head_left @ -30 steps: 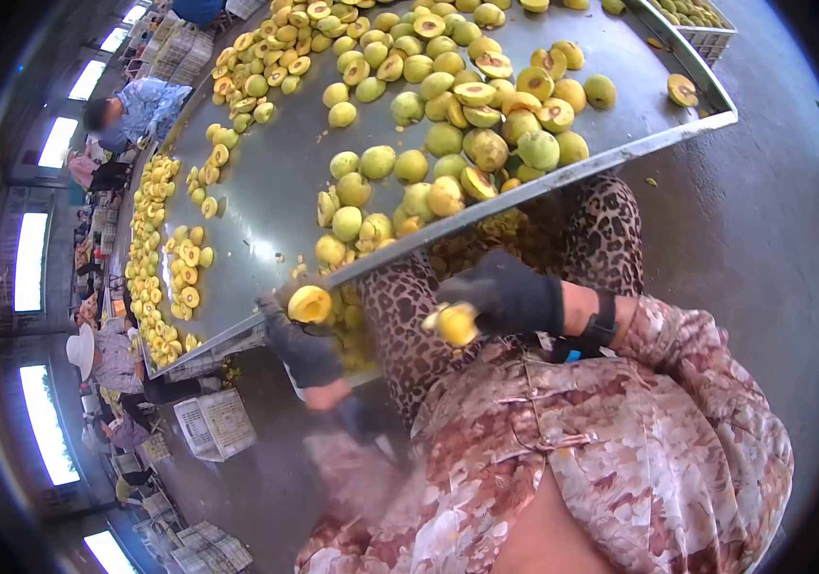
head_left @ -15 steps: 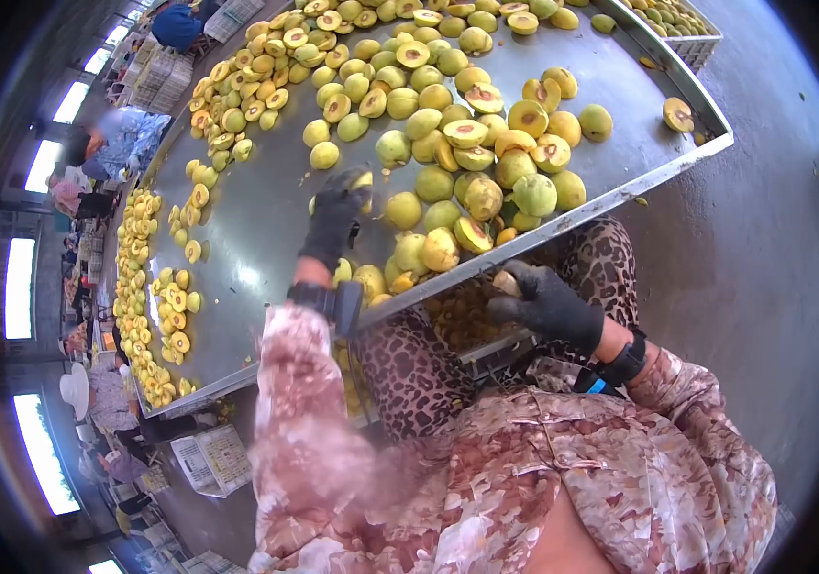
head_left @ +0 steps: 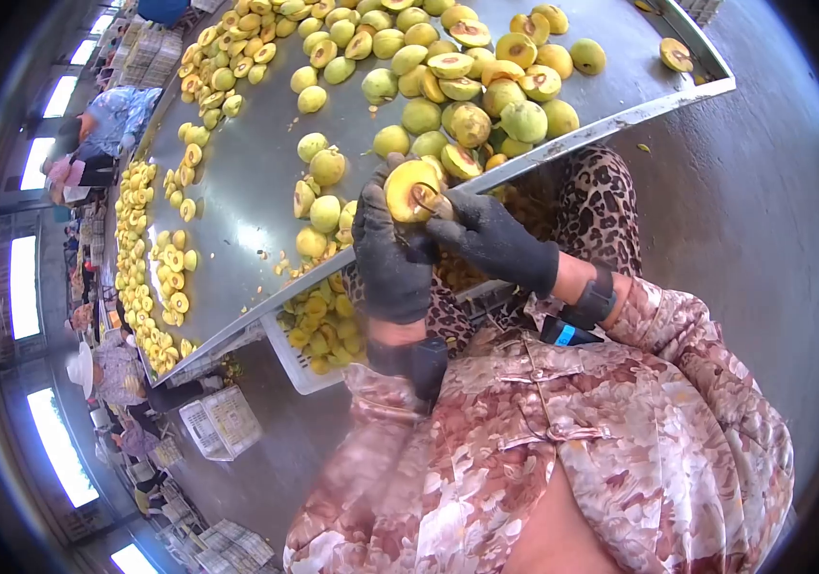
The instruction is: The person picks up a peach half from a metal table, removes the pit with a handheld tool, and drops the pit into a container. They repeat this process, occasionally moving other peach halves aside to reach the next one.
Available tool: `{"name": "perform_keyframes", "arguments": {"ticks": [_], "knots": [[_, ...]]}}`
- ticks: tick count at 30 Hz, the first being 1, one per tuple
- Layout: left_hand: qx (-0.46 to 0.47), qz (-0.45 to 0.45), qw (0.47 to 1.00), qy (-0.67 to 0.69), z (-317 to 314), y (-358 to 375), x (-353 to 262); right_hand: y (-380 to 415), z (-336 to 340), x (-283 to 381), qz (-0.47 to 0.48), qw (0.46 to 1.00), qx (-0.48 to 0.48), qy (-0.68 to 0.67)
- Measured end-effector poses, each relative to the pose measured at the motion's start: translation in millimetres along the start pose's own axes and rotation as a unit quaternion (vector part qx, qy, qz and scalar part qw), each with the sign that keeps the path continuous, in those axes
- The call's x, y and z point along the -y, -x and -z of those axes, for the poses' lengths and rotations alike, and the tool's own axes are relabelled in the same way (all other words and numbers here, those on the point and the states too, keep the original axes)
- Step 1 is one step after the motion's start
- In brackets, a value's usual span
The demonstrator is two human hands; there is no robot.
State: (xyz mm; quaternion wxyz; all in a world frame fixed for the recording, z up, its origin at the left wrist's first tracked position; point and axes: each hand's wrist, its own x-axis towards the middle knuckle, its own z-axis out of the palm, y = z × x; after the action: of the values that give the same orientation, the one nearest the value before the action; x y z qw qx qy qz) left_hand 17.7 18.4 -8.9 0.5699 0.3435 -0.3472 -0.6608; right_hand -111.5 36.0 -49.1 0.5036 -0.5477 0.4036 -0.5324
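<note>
My left hand (head_left: 392, 253), in a dark glove, is closed around a peach half (head_left: 409, 184) with its cut face up and the reddish stone area in the middle. Against that cut face, my right hand (head_left: 500, 241), also gloved, pinches a small pitting tool with a pale handle (head_left: 442, 208). The tool's working end is at the stone and only partly visible. Both hands meet just over the near edge of the metal table (head_left: 266, 182). Whole-looking and cut peaches (head_left: 470, 124) lie close beyond them.
A white crate (head_left: 306, 381) of yellow fruit pieces sits below the table edge. More halves (head_left: 149, 287) line the table's far left side. Other people (head_left: 118, 124) are at the left, near stacked crates (head_left: 146, 55). A raised metal rim (head_left: 620, 117) borders the table.
My left hand has come back from the fruit on the table to the near edge with a peach half. My right hand has risen to meet it with the tool. The view has shifted slightly.
</note>
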Motion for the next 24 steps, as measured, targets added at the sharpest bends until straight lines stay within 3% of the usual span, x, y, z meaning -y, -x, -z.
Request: {"name": "perform_keyframes", "arguments": {"ticks": [3,6,8,10,12,16,18,21,24], "knots": [[0.027,-0.013,0.999,-0.010,-11.5,3.3,-2.7,1.7,-7.8,-5.2,0.001,0.998,-0.024,-0.057],[0.044,-0.064,0.993,-0.090,-22.4,14.0,-10.8,3.7,-3.9,2.2,-0.135,0.963,0.005,-0.232],[0.043,-0.057,0.994,-0.086,-18.8,17.5,-12.2,1.1,9.6,28.8,-0.197,0.955,0.048,-0.216],[0.039,0.002,0.999,-0.003,-0.4,18.4,-9.1,1.0,16.7,27.2,-0.175,0.970,0.089,-0.142],[0.025,0.037,0.999,0.029,15.4,14.5,-2.1,4.8,16.1,8.2,-0.069,0.990,0.127,-0.003],[0.008,0.066,0.997,0.050,13.7,5.5,5.3,15.6,11.9,4.0,-0.066,0.988,0.133,0.035],[0.030,0.072,0.995,0.062,10.4,7.3,4.4,14.0,15.4,6.8,-0.103,0.979,0.152,0.088],[0.004,0.028,0.998,0.050,4.8,9.2,4.9,14.3,13.3,20.3,-0.034,0.990,0.104,0.085],[0.021,0.012,1.000,0.010,16.8,7.2,6.0,9.5,15.1,14.7,-0.041,0.971,0.134,0.194]]}}
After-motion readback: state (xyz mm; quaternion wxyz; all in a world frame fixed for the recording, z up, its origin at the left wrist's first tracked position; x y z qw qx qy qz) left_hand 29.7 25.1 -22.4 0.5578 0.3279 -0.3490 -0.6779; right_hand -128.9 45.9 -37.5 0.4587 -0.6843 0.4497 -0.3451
